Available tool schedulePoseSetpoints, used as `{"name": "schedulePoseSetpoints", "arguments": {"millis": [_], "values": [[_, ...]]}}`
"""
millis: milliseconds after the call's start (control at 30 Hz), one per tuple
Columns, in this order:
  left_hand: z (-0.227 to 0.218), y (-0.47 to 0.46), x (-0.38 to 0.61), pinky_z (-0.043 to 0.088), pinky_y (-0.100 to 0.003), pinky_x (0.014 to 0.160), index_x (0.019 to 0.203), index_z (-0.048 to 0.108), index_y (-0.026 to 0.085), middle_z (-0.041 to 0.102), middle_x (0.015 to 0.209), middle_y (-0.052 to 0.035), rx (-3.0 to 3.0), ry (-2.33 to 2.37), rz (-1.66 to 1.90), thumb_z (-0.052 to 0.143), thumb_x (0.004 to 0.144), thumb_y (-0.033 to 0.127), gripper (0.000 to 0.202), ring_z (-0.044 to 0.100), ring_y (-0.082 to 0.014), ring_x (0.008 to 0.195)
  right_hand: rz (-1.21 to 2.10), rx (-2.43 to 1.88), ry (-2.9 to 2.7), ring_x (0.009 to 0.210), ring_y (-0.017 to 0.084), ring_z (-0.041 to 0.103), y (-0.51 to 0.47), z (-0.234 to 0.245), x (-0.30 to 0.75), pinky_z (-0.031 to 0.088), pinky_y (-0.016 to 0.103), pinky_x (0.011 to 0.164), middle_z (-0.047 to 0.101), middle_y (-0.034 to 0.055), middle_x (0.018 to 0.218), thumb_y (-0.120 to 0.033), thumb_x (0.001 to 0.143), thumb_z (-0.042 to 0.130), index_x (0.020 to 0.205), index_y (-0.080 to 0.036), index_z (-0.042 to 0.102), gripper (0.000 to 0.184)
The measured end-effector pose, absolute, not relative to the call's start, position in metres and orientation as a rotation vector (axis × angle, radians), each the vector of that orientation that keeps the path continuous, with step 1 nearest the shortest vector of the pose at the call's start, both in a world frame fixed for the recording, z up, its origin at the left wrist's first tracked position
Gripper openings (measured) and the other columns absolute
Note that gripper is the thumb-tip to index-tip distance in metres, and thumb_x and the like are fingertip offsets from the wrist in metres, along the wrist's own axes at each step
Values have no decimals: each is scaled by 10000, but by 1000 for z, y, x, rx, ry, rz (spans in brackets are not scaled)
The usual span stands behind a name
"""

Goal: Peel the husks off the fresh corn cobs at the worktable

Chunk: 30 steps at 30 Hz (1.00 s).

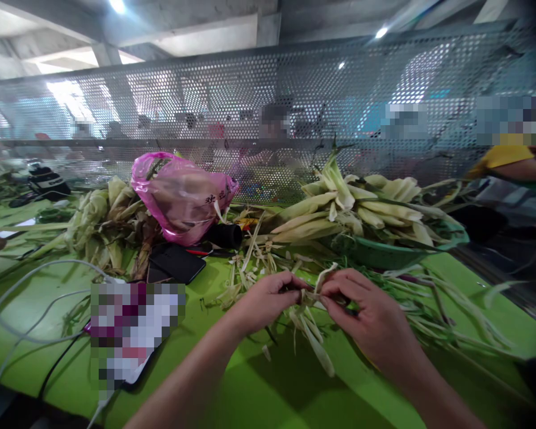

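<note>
Between my two hands is a small bundle of pale corn husk strips (313, 342), with loose ends hanging down over the green table. My left hand (268, 301) pinches the bundle from the left, thumb and forefinger pressed together. From the other side, my right hand (361, 307) grips a husk strip in its curled fingers; one end of it curls up above the fingertips. Part of the bundle is hidden behind the fingers. Just beyond my hands, husk scraps (254, 271) lie scattered. A green basket (388, 253) heaped with corn husks (361, 208) stands behind my right hand.
A pink plastic bag (183, 196) stands at the back, beside more husks (111, 223). Left of my hands lie a dark phone (176, 263), a blurred-out device (134, 339) and white cables (31, 339). A perforated metal screen (250, 89) bounds the table (223, 387). Another person (513, 158) sits at right.
</note>
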<state>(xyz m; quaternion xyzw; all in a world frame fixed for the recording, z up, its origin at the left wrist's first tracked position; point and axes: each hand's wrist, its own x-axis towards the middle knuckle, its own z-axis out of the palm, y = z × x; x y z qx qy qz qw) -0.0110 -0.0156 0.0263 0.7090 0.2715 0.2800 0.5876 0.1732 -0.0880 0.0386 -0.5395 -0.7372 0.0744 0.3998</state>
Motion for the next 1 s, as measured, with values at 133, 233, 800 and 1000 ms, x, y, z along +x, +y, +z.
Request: {"name": "schedulePoseSetpoints", "arguments": {"millis": [133,233,800,1000], "values": [[25,-15,-11,432,-240,809,978,656,132,650,911,-30,1635,660,673,559,807,179,202,571,-131,853,139,-1357,-1910,846,200,574,-88,37,175,454,306,746,566,55,904,-198,877,541,817,-213,598,84],[25,-15,-11,437,-237,784,975,661,129,658,898,-31,1624,676,682,592,803,199,198,579,-126,833,109,-1371,-1917,858,204,580,-88,37,176,459,307,751,571,58,919,-194,876,543,829,-216,603,79],[21,-11,-10,433,-232,766,965,664,115,655,886,-39,1518,625,676,656,791,260,227,571,-116,809,-190,-1321,-1929,902,202,593,-93,39,169,457,312,806,575,56,933,-176,892,533,871,-219,587,73],[19,-11,-10,429,-232,758,945,657,112,645,861,-29,1463,631,669,670,776,249,217,561,-110,787,-206,-1315,-1928,882,205,605,-94,40,167,464,311,786,596,58,936,-193,892,543,866,-221,607,75]]}}
